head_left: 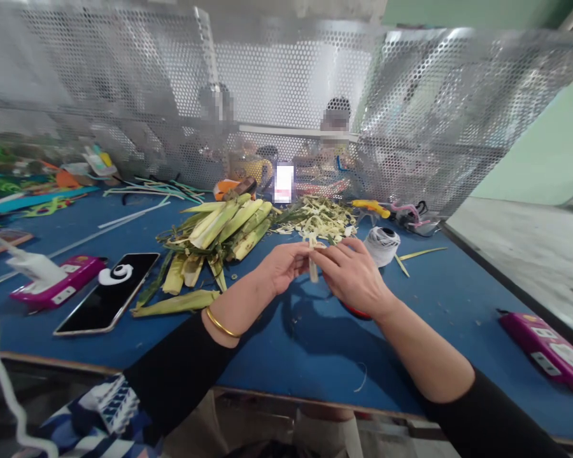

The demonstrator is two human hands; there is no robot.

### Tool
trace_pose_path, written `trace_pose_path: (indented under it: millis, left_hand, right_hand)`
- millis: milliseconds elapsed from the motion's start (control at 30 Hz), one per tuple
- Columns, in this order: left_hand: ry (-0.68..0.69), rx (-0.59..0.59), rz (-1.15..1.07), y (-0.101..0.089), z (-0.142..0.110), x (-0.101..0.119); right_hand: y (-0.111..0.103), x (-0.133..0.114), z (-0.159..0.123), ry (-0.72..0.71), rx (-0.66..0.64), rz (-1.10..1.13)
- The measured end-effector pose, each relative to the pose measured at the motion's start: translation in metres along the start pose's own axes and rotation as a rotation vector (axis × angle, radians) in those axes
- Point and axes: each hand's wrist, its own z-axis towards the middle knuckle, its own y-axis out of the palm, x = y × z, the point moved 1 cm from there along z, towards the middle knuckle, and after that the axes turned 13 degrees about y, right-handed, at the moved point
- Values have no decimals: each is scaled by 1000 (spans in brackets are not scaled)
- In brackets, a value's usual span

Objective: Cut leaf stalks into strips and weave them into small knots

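Observation:
A narrow pale strip of corn husk (314, 270) hangs between my two hands above the blue table, its top end folded or looped. My left hand (286, 264) pinches it from the left, thumb and fingers pressed together. From the right, my right hand (351, 270) has its fingers closed on the same strip and hides part of it. Just beyond my right hand stands a spool of white thread (382, 246). Under that hand, a red-edged object (358, 312) is mostly hidden. A heap of green-yellow corn husks (229, 229) lies beyond my left hand.
Cut husk scraps (322, 216) are piled behind my hands, near a lit phone (283, 182). A dark phone (109, 292) and a purple power strip (60, 280) lie left. Another power strip (549, 346) is at right. A perforated metal screen (286, 76) borders the table's back.

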Motion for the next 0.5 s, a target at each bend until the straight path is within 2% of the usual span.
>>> trace_pose_path:
  millis: [67, 267, 500]
  left_hand:
    - [7, -4, -18, 1, 0, 1]
    - [35, -73, -28, 3, -2, -2]
    - [88, -134, 3, 0, 1, -7]
  right_hand:
    - [4, 0, 0, -41, -19, -60]
    - [14, 1, -1, -68, 72, -89]
    - [13, -6, -2, -138, 145, 1]
